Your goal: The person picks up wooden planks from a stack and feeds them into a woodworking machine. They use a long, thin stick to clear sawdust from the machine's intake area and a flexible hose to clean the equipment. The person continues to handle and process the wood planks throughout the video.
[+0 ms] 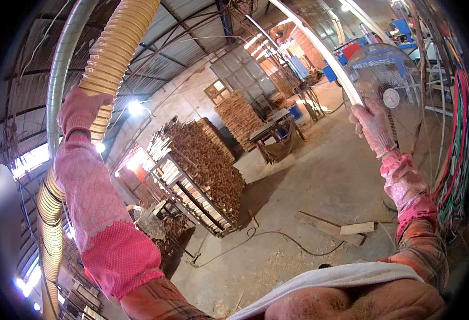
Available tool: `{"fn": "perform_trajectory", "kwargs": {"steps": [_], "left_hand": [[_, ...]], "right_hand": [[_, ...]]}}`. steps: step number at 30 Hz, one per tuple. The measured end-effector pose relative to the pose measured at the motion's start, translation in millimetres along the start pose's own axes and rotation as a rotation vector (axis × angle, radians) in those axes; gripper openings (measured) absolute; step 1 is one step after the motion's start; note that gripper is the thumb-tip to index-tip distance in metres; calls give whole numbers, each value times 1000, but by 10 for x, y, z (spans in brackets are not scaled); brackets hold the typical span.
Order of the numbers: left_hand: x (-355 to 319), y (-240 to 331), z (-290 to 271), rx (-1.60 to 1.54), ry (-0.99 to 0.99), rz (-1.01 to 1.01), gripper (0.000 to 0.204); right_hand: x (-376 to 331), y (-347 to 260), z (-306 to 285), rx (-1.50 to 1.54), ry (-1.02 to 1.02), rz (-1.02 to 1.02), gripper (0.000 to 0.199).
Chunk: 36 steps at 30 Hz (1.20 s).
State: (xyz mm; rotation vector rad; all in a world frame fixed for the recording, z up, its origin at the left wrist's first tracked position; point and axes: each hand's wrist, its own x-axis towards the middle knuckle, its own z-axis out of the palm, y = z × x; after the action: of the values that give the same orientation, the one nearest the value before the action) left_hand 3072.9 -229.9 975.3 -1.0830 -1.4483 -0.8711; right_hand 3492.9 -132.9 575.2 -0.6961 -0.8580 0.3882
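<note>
My left hand (80,109), in a pink glove and pink sleeve cover, is raised and wrapped around a thick yellow corrugated duct hose (114,45) that runs overhead and curves down my left side. My right hand (374,125), in a pale pink glove, grips a thin white pipe (320,50) that slants up and away to the roof. Both arms reach upward from the lower edge. A white cloth (330,280) lies across the bottom of the view.
A standing wire-cage fan (386,80) is just behind my right hand. Bundled coloured cables (456,160) hang at right. Racks of stacked wood pieces (202,165) stand at centre, with a cable (277,237) and loose boards (333,228) on the concrete floor.
</note>
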Motion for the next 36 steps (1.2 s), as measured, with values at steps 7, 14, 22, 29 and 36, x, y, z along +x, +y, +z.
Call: {"fn": "perform_trajectory", "kwargs": {"steps": [7,14,22,29,36], "left_hand": [[111,-138,95,-55,-2,67,70],[-27,60,-225,-117,43,88,74],[-140,481,-352,-37,89,169,70],[-378,904,-400,38,130,146,71],[-427,979,-429,-16,150,209,72]], "right_hand": [[74,104,-34,-16,-43,-24,25],[49,-27,140,17,-121,-79,29],[49,-66,284,160,-231,-70,31],[42,-15,396,226,-275,-40,28],[132,173,449,302,-320,-19,25]]}}
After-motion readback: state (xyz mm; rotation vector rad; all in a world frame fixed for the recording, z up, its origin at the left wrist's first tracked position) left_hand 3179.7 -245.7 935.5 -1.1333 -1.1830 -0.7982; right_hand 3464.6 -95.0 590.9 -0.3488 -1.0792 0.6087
